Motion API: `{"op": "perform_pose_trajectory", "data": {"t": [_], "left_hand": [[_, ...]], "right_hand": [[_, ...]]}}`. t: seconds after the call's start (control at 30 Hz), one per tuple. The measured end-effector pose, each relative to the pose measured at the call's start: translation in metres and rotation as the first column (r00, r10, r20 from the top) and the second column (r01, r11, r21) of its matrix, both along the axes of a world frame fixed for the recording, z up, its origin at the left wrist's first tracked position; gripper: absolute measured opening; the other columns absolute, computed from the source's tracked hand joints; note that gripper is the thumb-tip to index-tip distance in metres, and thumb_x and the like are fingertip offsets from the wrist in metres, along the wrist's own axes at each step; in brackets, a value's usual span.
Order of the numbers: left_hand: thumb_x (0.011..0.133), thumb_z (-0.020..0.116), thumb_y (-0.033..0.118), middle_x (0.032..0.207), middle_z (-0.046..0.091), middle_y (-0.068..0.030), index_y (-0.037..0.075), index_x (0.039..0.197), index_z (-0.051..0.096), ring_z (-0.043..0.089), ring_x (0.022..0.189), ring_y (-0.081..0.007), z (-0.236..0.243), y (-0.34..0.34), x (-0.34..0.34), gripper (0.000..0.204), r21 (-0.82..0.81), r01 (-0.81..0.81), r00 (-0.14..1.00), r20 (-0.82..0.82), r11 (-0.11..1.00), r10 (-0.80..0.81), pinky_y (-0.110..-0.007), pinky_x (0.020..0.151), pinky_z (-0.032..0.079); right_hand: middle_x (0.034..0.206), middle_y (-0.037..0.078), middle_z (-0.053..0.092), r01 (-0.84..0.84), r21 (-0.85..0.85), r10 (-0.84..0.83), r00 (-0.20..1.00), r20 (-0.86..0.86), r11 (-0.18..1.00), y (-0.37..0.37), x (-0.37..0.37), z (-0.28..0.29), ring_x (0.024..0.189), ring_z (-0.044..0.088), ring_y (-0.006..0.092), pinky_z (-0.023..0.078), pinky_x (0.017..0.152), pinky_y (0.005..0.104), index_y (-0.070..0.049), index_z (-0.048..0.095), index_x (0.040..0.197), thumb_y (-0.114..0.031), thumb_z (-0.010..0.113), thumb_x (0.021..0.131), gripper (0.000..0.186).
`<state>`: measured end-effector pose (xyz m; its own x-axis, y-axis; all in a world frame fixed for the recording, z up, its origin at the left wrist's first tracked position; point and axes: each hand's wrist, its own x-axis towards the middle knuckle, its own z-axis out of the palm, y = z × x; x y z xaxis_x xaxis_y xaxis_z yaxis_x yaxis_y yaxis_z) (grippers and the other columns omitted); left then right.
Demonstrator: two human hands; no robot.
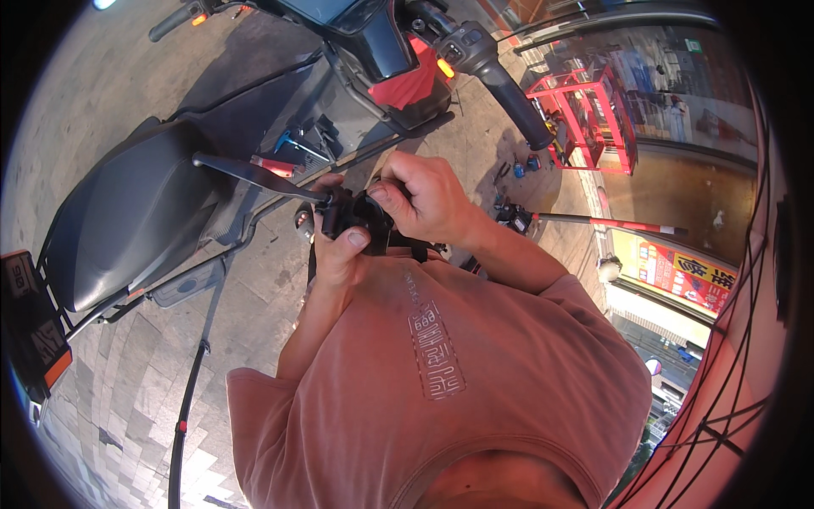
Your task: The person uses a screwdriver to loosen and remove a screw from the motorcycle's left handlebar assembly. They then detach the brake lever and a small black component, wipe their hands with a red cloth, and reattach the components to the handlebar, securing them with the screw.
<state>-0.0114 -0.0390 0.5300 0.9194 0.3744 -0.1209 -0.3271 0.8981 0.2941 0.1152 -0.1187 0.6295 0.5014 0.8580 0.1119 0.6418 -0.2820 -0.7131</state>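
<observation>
Fitting (pixel 343 216) in both mostly closed hands (pixel 428 199), held it close, probably for steadiness, with scooter seat (pixel 127 220) at nine o'clock.

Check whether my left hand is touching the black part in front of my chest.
Touching: the head view shows the left hand holding the black part, its thumb resting against it.

A black brake-lever assembly (pixel 342 214) is sitting between the person's left hand (pixel 337 256) and right hand (pixel 426 201), its chunky housing partly covered. Its flat, slender lever (pixel 263 178) is extending leftward and slightly away from the person, ending in a small rounded tip (pixel 197 159).
</observation>
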Motion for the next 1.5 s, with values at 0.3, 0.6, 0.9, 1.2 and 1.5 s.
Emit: {"op": "perform_pose_trajectory", "data": {"t": [0.3,0.6,0.9,1.2,1.5], "left_hand": [[0.071,0.083,0.017,0.111,0.060,-0.0088,0.017,0.139,0.030,0.063,0.103,-0.0234,0.005,0.000,0.004,0.086,0.027,0.005,1.000,0.017,1.000,-0.005,-0.036,0.090,0.054],[0.073,0.082,0.017,0.111,0.061,-0.0080,0.018,0.139,0.031,0.062,0.105,-0.0224,0.003,0.001,0.003,0.084,0.044,-0.014,1.000,0.019,0.999,0.013,-0.036,0.091,0.053],[0.072,0.083,0.020,0.117,0.059,-0.0098,0.019,0.141,0.030,0.060,0.109,-0.0236,-0.001,0.000,0.002,0.087,0.018,0.000,1.000,0.023,1.000,0.000,-0.037,0.095,0.051],[0.070,0.083,0.023,0.126,0.053,-0.0094,0.019,0.140,0.033,0.057,0.114,-0.0240,0.010,0.000,0.001,0.087,0.071,-0.020,1.000,-0.014,0.997,0.021,-0.038,0.100,0.047],[0.070,0.083,0.020,0.119,0.052,-0.0077,0.017,0.138,0.035,0.057,0.110,-0.0232,0.013,0.000,0.001,0.083,0.046,-0.046,0.998,-0.041,0.998,0.048,-0.038,0.097,0.049]], "right_hand": [[0.069,0.013,0.061,0.061,0.039,-0.056,0.992,-0.114,0.997,-0.004,-0.002,0.000,0.057,0.062,0.0300,0.047,0.052,0.0356,-0.003,0.050,0.087,-0.016,0.066,0.087,0.021],[0.072,0.011,0.062,0.077,0.105,-0.056,0.981,-0.188,0.991,-0.005,-0.005,-0.005,0.059,0.064,0.0242,0.049,0.053,0.0331,-0.002,0.051,0.091,-0.008,0.069,0.085,0.020],[0.078,0.012,0.062,0.022,0.179,0.004,0.990,-0.143,0.984,-0.004,-0.005,-0.006,0.062,0.063,0.0208,0.049,0.053,0.0299,-0.001,0.052,0.096,-0.004,0.068,0.085,0.019],[0.072,0.002,0.056,0.103,0.209,-0.061,0.978,-0.201,0.972,-0.006,-0.010,-0.007,0.059,0.049,0.0083,0.041,0.053,0.0234,-0.003,0.055,0.091,-0.009,0.064,0.090,0.010],[0.072,0.003,0.056,0.175,0.152,-0.118,0.939,-0.323,0.973,-0.006,-0.014,-0.004,0.060,0.050,0.0074,0.042,0.055,0.0231,-0.002,0.056,0.094,-0.005,0.064,0.088,0.011]]}}
